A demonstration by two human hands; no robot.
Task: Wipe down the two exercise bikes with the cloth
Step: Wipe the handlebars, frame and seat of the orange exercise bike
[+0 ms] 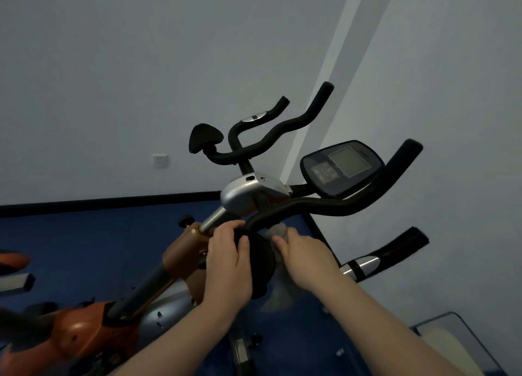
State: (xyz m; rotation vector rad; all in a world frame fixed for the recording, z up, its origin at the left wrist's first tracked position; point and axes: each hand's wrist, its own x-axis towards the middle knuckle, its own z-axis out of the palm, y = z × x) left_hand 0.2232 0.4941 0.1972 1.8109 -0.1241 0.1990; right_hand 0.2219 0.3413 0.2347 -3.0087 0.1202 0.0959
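An orange and silver exercise bike (pixel 84 327) fills the lower left, with black handlebars (pixel 339 206) and a console (pixel 341 168) at centre right. My left hand (pixel 228 265) grips a round black pad (pixel 261 260) on the handlebar. My right hand (pixel 305 258) holds a grey cloth (pixel 278 230) against the pad's right side; part of the cloth hangs below (pixel 278 300). At the left edge only an orange part (pixel 12 261) and a metal bar (pixel 15 282) of what may be a second bike show.
Blue floor (pixel 84 234) runs to a white wall with a black skirting (pixel 99 203) and a socket (pixel 159 161). The room corner is just behind the handlebars. A dark-framed container with something pale inside (pixel 452 344) sits at the lower right.
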